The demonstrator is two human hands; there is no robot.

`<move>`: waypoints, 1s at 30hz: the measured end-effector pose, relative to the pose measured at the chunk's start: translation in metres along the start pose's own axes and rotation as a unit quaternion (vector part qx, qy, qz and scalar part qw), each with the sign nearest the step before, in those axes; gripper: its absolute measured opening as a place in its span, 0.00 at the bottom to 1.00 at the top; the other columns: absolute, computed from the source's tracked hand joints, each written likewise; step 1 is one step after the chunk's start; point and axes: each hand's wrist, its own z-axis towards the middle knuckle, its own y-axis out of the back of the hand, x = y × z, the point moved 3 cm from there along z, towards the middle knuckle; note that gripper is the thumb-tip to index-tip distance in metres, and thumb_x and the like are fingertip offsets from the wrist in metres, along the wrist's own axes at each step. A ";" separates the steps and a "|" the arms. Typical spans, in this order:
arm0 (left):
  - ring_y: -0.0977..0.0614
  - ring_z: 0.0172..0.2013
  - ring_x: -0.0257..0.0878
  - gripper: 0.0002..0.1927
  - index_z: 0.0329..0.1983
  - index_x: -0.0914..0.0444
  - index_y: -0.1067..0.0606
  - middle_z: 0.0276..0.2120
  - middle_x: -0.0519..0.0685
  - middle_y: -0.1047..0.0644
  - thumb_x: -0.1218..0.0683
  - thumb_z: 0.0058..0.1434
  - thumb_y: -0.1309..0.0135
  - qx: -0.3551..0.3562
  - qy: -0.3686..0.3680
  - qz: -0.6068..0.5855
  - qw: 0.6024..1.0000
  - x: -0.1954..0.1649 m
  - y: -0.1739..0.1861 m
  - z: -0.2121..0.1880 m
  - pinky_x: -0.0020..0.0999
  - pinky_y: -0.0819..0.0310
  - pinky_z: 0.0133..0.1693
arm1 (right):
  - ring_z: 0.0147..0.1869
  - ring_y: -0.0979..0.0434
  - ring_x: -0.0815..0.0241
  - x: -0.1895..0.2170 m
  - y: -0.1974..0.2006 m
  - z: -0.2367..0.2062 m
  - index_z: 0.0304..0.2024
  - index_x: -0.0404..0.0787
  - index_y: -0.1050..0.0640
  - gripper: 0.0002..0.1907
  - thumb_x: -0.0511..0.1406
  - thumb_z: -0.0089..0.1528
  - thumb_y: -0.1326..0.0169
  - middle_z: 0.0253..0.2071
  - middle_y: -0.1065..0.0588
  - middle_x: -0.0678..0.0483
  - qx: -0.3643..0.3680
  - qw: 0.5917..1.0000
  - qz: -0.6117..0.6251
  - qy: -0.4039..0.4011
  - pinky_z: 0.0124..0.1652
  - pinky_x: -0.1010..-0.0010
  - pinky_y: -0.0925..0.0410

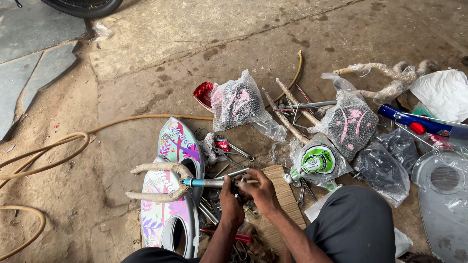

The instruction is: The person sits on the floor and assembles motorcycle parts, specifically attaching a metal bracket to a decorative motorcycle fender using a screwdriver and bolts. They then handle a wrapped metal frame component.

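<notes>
On the bare concrete floor point(302, 34), a person sits among scattered bicycle parts. A tan hose point(58, 146) loops across the left of the ground, and part of a black tyre point(83, 6) is cut off by the top edge. To the right lie a grey chain cover point(446, 195) in clear film, a white bag point(443, 92), paper-wrapped tubes point(395, 73) and a blue frame tube point(414, 119). Two bagged baskets point(239, 102) point(351, 124) with pink flowers sit in the middle, with a red reflector point(202, 92) beside the left one. Two painted mudguard panels point(173, 195) lie by the left knee, and a wrapped fork point(163, 182) rests across them. A strip of cardboard point(282, 195) lies under the hands, with loose spanners point(234, 151) and bolts around it; the small pieces below the wrists are too cluttered to tell apart.

The metal stem point(209, 183) with its blue tip points left, level, just above the panels. The left hand point(230, 202) is closed around its right end from below. The right hand point(261, 187) is curled over the same end, fingertips pinched on a small part that the fingers hide. The dark trouser knee point(356, 224) covers the ground at lower right.
</notes>
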 end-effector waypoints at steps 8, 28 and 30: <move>0.24 0.38 0.39 0.27 0.45 0.59 0.21 0.37 0.49 0.23 0.36 0.68 0.61 -0.029 0.017 0.047 0.998 -0.002 0.002 -0.001 0.40 0.28 0.40 | 0.48 0.19 0.58 0.002 -0.002 -0.002 0.53 0.40 0.22 0.24 0.41 0.56 0.43 0.46 0.22 0.48 0.040 0.999 0.034 0.007 0.45 0.63 0.22; 0.24 0.36 0.38 0.23 0.44 0.64 0.25 0.33 0.49 0.26 0.39 0.69 0.53 -0.020 -0.010 -0.015 1.000 0.003 0.007 0.007 0.38 0.28 0.41 | 0.55 0.21 0.52 0.011 -0.003 0.003 0.51 0.33 0.22 0.23 0.37 0.54 0.43 0.48 0.24 0.44 0.075 0.983 -0.088 0.142 0.53 0.61 0.24; 0.24 0.37 0.39 0.25 0.46 0.65 0.23 0.33 0.49 0.25 0.39 0.68 0.54 -0.023 -0.004 -0.013 1.000 0.001 0.005 0.009 0.39 0.28 0.41 | 0.57 0.23 0.54 0.007 -0.004 0.008 0.57 0.38 0.25 0.29 0.36 0.52 0.40 0.49 0.25 0.46 0.062 0.997 0.023 0.036 0.56 0.59 0.27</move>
